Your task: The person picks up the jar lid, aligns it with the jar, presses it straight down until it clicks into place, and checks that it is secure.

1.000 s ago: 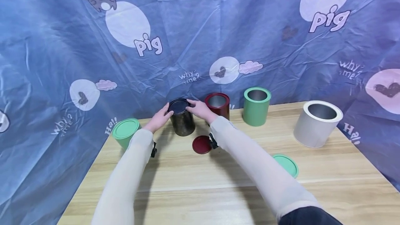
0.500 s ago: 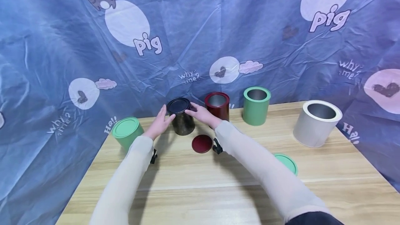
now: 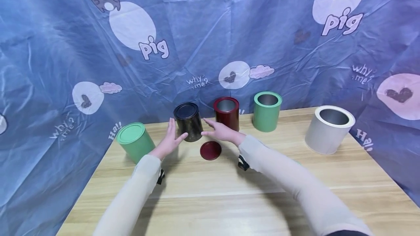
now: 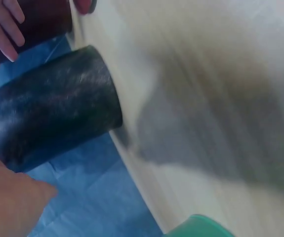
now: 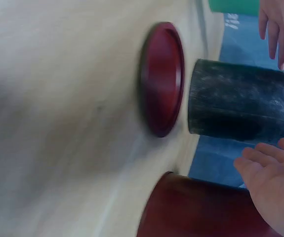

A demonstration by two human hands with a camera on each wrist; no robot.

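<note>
A black can (image 3: 189, 122) with its black lid on stands upright near the back edge, between my two hands. My left hand (image 3: 168, 140) is beside it on the left, fingers extended and thumb spread, holding nothing. On the other side my right hand (image 3: 223, 131) is also spread, apart from the can and in front of the dark red can (image 3: 227, 110), which has no lid on. A dark red lid (image 3: 210, 150) lies flat on the table just in front of the black can. In the right wrist view the black can (image 5: 240, 101) sits between both hands.
A lidded green can (image 3: 133, 141) stands at the left. Toward the right are a lidless green can (image 3: 267, 115) and a larger lidless white can (image 3: 326, 134). The blue printed cloth (image 3: 197, 46) hangs behind the wooden table (image 3: 210, 188). My right sleeve nearly hides a green lid.
Both hands have come off the black can's lid and rim and moved apart, back toward me. The lidded black can stays in place. My right forearm now covers most of the green lid.
</note>
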